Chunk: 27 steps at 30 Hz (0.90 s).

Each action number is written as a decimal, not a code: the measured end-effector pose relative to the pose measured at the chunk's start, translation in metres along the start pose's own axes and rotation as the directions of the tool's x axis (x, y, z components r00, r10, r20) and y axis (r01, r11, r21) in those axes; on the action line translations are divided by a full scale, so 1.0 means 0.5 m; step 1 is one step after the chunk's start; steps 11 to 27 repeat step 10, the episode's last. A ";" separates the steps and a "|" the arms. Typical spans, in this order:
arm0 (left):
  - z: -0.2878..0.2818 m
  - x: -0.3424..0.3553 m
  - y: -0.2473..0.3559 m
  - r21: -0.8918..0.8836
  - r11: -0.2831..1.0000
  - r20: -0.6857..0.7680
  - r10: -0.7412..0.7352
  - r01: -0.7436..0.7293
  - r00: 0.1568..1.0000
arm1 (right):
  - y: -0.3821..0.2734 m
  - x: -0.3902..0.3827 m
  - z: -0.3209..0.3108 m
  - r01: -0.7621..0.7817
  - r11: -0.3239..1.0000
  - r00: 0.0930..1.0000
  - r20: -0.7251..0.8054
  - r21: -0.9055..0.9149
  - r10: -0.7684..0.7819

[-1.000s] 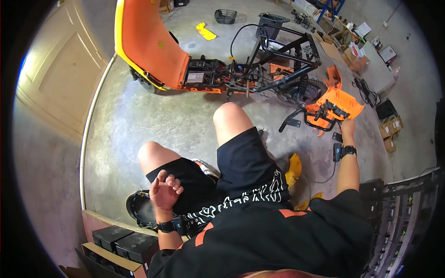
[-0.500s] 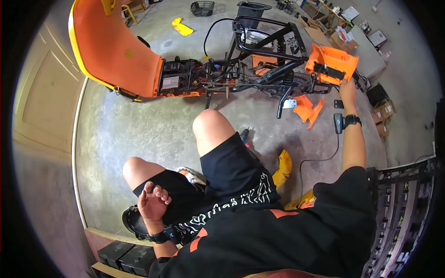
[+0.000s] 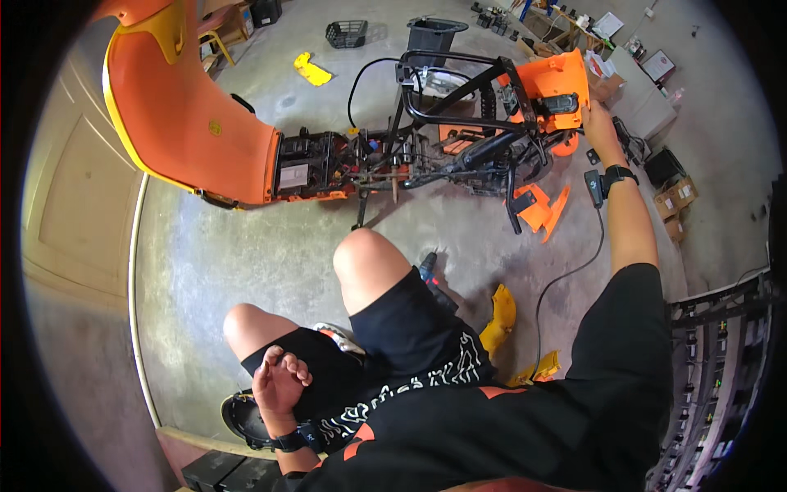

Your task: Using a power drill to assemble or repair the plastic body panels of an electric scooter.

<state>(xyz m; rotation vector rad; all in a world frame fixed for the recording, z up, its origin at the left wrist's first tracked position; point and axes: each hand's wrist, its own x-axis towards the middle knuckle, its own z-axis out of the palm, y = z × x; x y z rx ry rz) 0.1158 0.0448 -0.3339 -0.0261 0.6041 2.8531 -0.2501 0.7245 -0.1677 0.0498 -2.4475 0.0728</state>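
A stripped-down orange scooter stands in front of me, its black tube frame [image 3: 463, 119] bare at the rear. My right hand [image 3: 601, 131], arm stretched far out, grips the edge of an orange plastic cover [image 3: 561, 78] with a dark fitting in it. The cover is beside the rear end of the frame; whether they touch I cannot tell. My left hand [image 3: 280, 384] is raised over my thigh, empty, its fingers loosely bent and apart. The scooter's orange front shield [image 3: 184, 115] rises at the far left.
A power drill [image 3: 432, 275] lies beyond my knee. Yellow panels, one of them a curved panel [image 3: 498, 320], and an orange piece [image 3: 541, 211] lie on the concrete floor. Farther back are a black basket [image 3: 346, 34] and a dark bin [image 3: 430, 37]. Boxes [image 3: 676, 197] stand at the right.
My right hand has moved the orange cover left and away from me, closer to the frame, turning it. My left hand stays raised and empty. The view has shifted slightly.
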 end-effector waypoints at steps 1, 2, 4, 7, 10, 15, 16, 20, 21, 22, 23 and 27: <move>0.000 0.003 0.001 -0.001 1.000 -0.003 -0.011 0.011 1.000 | 0.006 0.003 0.010 -0.040 0.998 0.997 0.068 -0.042 0.043; 0.000 0.005 0.001 -0.006 1.000 0.001 -0.016 0.016 1.000 | 0.010 0.008 0.022 -0.075 0.994 0.987 0.133 -0.086 0.086; -0.002 0.007 -0.001 -0.004 1.000 0.004 -0.003 0.003 1.000 | 0.013 0.016 0.049 -0.032 0.999 0.996 0.085 0.010 0.031; -0.006 0.008 0.002 -0.009 1.000 0.019 -0.020 0.020 1.000 | 0.017 0.013 0.084 -0.152 0.975 0.959 0.215 -0.162 0.185; -0.013 0.008 0.005 -0.023 0.999 0.004 -0.023 0.023 1.000 | 0.017 0.016 0.116 -0.181 0.956 0.926 0.286 -0.232 0.245; -0.013 0.008 0.005 -0.023 0.999 0.004 -0.023 0.023 1.000 | 0.017 0.016 0.116 -0.181 0.956 0.926 0.286 -0.232 0.245; -0.013 0.008 0.005 -0.023 0.999 0.004 -0.023 0.023 1.000 | 0.017 0.016 0.116 -0.181 0.956 0.926 0.286 -0.232 0.245; -0.013 0.008 0.005 -0.023 0.999 0.004 -0.023 0.023 1.000 | 0.017 0.016 0.116 -0.181 0.956 0.926 0.286 -0.232 0.245; -0.013 0.008 0.005 -0.023 0.999 0.004 -0.023 0.023 1.000 | 0.017 0.016 0.116 -0.181 0.956 0.926 0.286 -0.232 0.245; -0.013 0.008 0.005 -0.023 0.999 0.004 -0.023 0.023 1.000 | 0.017 0.016 0.116 -0.181 0.956 0.926 0.286 -0.232 0.245; -0.013 0.008 0.005 -0.023 0.999 0.004 -0.023 0.023 1.000 | 0.017 0.016 0.116 -0.181 0.956 0.926 0.286 -0.232 0.245; -0.013 0.008 0.005 -0.023 0.999 0.004 -0.023 0.023 1.000 | 0.017 0.016 0.116 -0.181 0.956 0.926 0.286 -0.232 0.245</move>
